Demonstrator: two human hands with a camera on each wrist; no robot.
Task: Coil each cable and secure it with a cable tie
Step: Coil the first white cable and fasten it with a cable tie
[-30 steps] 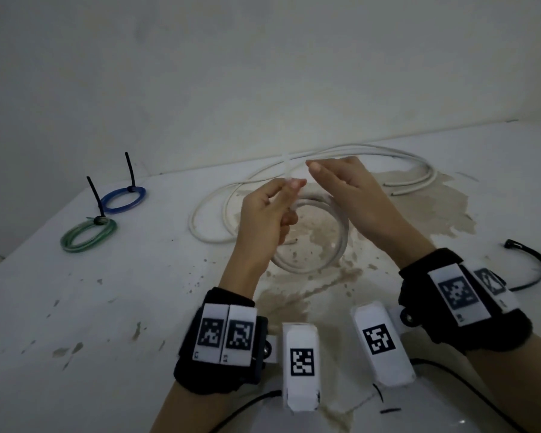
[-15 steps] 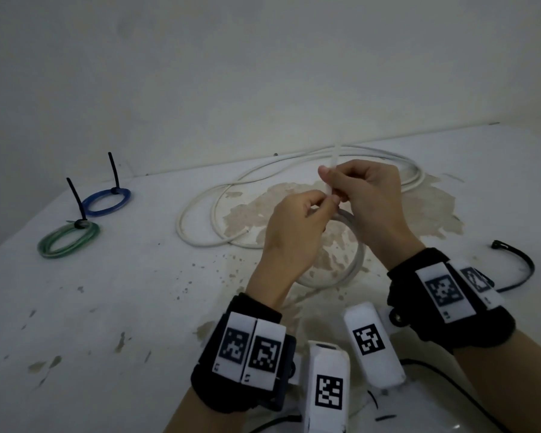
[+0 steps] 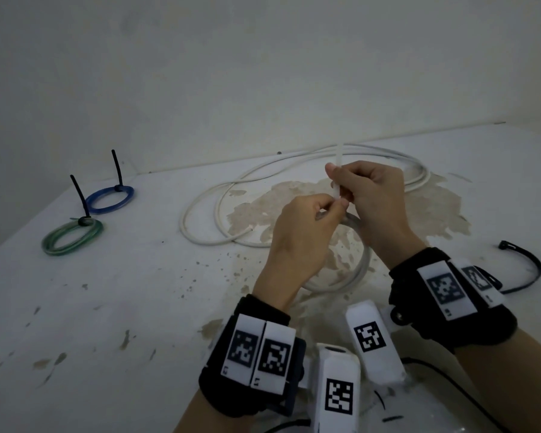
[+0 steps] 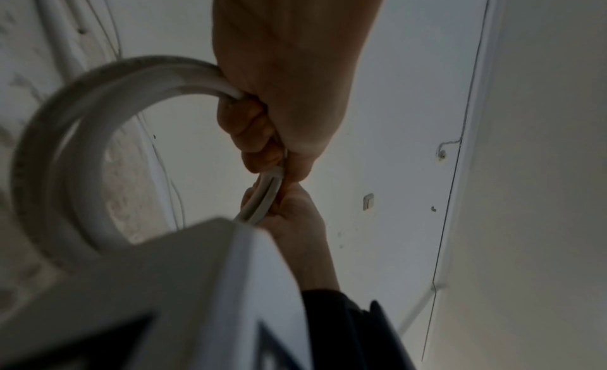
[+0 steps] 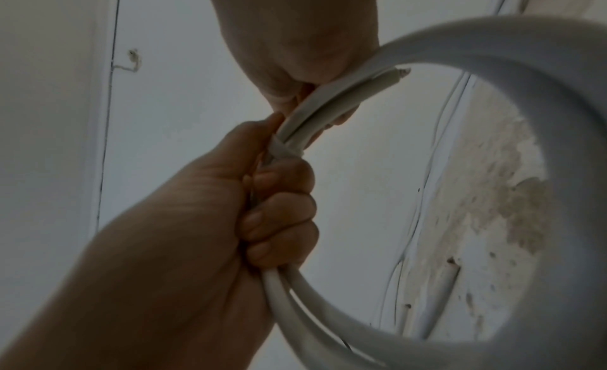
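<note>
A small white cable coil (image 3: 361,270) is held up over the table, and my left hand (image 3: 334,206) grips it with curled fingers. In the right wrist view the left hand's fingers (image 5: 279,214) wrap the coil (image 5: 492,38), and a white cable tie band (image 5: 284,149) circles the strands just above them. My right hand (image 3: 338,182) pinches the white cable tie's tail (image 3: 338,157), which sticks straight up. In the left wrist view the coil (image 4: 98,95) runs through the left hand (image 4: 253,131), with the right hand (image 4: 289,212) close against it.
A long loose white cable (image 3: 200,220) lies in wide loops on the stained white table (image 3: 138,307) behind my hands. At the far left lie a tied blue coil (image 3: 110,198) and a tied green coil (image 3: 72,237). A black cable tie (image 3: 531,264) lies at the right.
My hands have come together over the coil. The white tie, held sideways between them a second ago, now stands upright in the right hand's pinch. The left hand has shifted right.
</note>
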